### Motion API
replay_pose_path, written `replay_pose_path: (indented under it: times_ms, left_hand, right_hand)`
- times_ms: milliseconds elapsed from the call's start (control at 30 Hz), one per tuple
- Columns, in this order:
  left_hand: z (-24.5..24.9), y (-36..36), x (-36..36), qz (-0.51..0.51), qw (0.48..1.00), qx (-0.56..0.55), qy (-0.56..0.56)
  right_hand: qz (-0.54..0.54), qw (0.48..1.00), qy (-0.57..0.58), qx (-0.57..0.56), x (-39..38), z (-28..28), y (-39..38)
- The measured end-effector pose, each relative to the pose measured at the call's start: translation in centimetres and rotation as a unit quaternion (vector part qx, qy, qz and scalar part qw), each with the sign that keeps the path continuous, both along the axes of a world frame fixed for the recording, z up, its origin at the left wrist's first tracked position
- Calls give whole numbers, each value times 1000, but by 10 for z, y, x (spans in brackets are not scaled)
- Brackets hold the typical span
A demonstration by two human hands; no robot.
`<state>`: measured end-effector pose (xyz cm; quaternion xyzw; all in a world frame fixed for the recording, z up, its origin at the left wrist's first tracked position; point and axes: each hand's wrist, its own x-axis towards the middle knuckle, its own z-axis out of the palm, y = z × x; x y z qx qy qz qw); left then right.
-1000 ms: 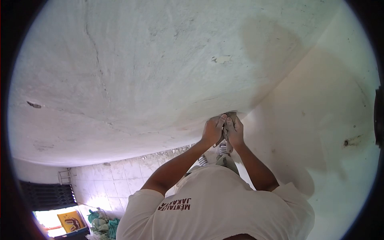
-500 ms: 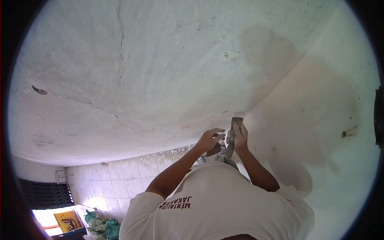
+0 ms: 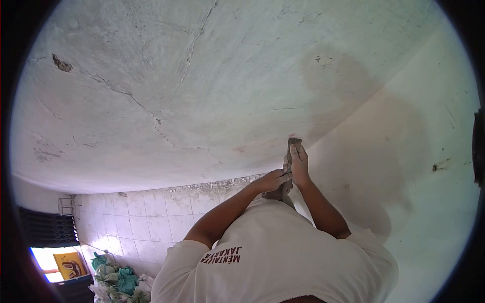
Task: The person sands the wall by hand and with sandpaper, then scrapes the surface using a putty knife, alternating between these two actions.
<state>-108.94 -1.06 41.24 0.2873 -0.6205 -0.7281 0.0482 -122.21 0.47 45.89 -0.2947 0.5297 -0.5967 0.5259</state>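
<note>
My right hand (image 3: 299, 160) is closed around a long, flat, dark grey tool (image 3: 294, 142) that looks like a scraper. Its broad end points up toward the wall (image 3: 242, 96), with my thumb lying along it. Close beside it, the fingers of my left hand (image 3: 276, 180) reach to the lower part of this tool and overlap it in view. A dark flat piece (image 3: 273, 194) shows under the left palm, held by that hand and partly hidden. Both hands are in front of my white shirt (image 3: 283, 252), near the wall.
Long cracks (image 3: 144, 108) and a chipped hole (image 3: 61, 63) mark the wall. A second wall (image 3: 384, 171) meets it at a corner on the right. Debris (image 3: 222, 186) lines the edge of the tiled floor (image 3: 156, 212). Green and white sacks (image 3: 126, 280) lie at lower left, near a yellow container (image 3: 69, 265).
My left hand has moved right and its fingers have closed in against the tool. My right hand has risen slightly with the tool. The view has shifted a little.
</note>
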Motion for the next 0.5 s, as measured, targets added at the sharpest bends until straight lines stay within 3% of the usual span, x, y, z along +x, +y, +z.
replay_pose_path:
  times_ms: [200,300,500]
  left_hand:
    - [-7,9,-14,90,995,22,37]
    - [-37,8,-23,100,993,-54,31]
    - [-61,16,-43,170,983,5,66]
  right_hand:
    - [-42,996,60,-47,-1,-2,-6]
    - [-57,996,54,-51,-3,-8,-9]
    - [-12,995,60,-84,-16,-7,-14]
